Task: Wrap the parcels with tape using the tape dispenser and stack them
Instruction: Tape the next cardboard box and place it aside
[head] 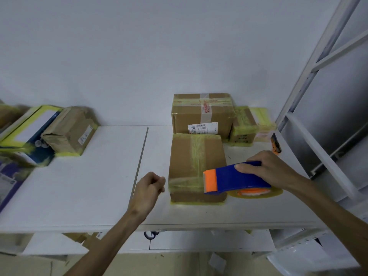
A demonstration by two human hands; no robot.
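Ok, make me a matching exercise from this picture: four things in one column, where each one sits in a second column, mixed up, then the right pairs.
Things
1. blue and orange tape dispenser
2. brown cardboard parcel crossed with yellowish tape
3. large cardboard box with a white label
4. crumpled brown paper parcel

Places
A. left side of the white table
B. gripped by the right hand
C. at the back, against the wall
D. in front of the labelled box, nearest the person

Pairs: 1-B, 2-D, 3-C, 4-A
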